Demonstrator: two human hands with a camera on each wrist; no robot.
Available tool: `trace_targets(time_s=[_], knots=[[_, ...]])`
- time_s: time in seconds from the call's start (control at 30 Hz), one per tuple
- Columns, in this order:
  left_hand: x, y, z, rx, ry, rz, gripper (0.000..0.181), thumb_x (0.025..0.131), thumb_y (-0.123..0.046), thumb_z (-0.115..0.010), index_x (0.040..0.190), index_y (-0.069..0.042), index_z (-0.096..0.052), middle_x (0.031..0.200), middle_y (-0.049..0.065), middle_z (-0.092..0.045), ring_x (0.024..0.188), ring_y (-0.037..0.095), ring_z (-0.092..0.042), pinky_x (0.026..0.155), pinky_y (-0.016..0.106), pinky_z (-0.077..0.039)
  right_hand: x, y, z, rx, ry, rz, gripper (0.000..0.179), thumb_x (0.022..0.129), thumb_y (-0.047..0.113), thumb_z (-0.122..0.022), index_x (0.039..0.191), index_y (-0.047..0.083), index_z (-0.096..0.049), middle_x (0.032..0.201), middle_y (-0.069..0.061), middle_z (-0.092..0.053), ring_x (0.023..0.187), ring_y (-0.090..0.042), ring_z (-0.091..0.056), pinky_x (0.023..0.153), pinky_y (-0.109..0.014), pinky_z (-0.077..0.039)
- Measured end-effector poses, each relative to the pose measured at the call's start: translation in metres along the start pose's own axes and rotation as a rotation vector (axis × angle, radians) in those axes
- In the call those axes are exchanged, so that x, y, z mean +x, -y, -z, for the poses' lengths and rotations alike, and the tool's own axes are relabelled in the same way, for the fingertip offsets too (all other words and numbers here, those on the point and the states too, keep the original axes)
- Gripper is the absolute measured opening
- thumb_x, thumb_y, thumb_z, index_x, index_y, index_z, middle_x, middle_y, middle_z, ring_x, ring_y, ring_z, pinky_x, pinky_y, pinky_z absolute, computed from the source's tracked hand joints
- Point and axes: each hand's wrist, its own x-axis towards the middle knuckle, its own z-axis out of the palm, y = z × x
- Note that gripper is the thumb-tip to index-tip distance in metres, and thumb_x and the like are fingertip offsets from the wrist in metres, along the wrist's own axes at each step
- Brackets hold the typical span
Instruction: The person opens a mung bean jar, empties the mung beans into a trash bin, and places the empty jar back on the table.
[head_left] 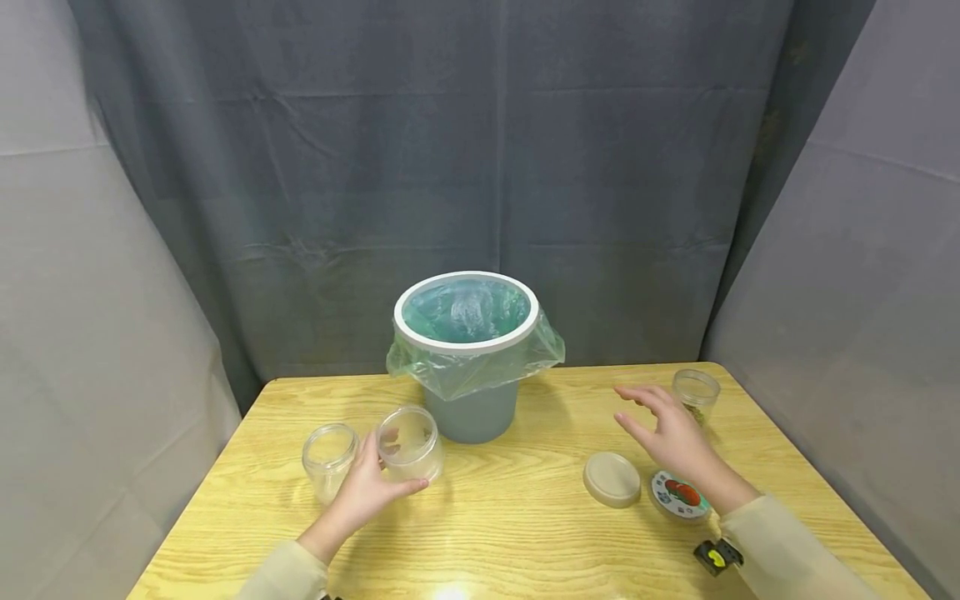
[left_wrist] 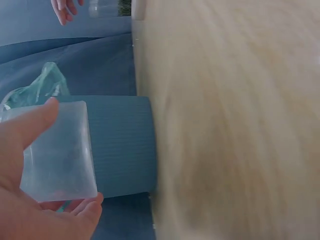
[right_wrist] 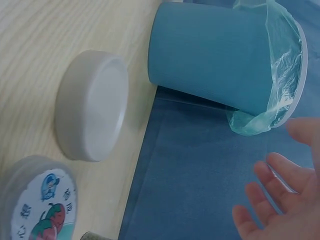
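Head cam: L hand (head_left: 366,490) grips clear jar (head_left: 417,460) btwn thumb & fingers; R hand (head_left: 675,432) relaxed.

In the head view we see bright, even light over the wooden tabletop (head_left: 510,525), with a white patch of glare at six o'clock. The grey curtain (head_left: 420,183) at twelve o'clock looks far dimmer; the pale cloth (head_left: 97,333) at nine o'clock is lighter. We find a soft shadow on the four o'clock side of the bin (head_left: 472,417). Both wrist views look hazier and bluish to us. In the left one, the wood at three o'clock blurs, and the clear jar (left_wrist: 57,155) appears milky. In the right one, we catch white glints on the liner (right_wrist: 287,90) near two o'clock.
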Motion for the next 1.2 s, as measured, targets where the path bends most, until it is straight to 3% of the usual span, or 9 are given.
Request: trace_targets(time_s=[0.27,0.6,0.8,1.2], knots=[[-0.002,0.013,-0.007,-0.002,-0.006,0.024,0.093,0.072,-0.020,-0.095,0.143,0.004,-0.040,0.143,0.027,-0.048,0.132,0.053,-0.050,0.111,0.060,-0.044,-0.010,-0.003,-0.004,-0.018,0.037,-0.001,0.046,0.101,0.026,-0.068,0.141,0.003,-0.060,0.139,-0.022,-0.058,0.128,-0.046,-0.053,0.101,-0.066,-0.045],[-0.009,0.021,-0.011,0.007,0.034,0.050,0.102,0.071,-0.018,-0.095,0.149,0.007,-0.034,0.147,0.033,-0.046,0.137,0.056,-0.045,0.114,0.064,-0.038,-0.018,-0.005,-0.016,-0.024,0.050,0.034,0.044,0.098,0.021,-0.071,0.138,0.003,-0.062,0.135,-0.020,-0.060,0.126,-0.046,-0.055,0.101,-0.067,-0.045],[-0.009,0.027,-0.013,0.049,0.025,0.055,0.101,0.070,-0.018,-0.095,0.147,0.009,-0.037,0.144,0.032,-0.049,0.133,0.055,-0.048,0.112,0.064,-0.040,-0.021,0.003,-0.017,-0.031,0.053,0.081,0.041,0.097,0.019,-0.072,0.134,0.003,-0.065,0.134,-0.019,-0.062,0.125,-0.046,-0.056,0.101,-0.066,-0.046],[-0.008,0.035,-0.013,0.017,0.051,0.125,0.099,0.072,-0.017,-0.093,0.147,0.009,-0.035,0.146,0.031,-0.045,0.135,0.055,-0.044,0.113,0.067,-0.036,-0.029,0.009,-0.023,-0.049,0.052,0.095,0.041,0.096,0.019,-0.074,0.134,0.005,-0.066,0.132,-0.015,-0.064,0.124,-0.042,-0.059,0.101,-0.066,-0.046]])
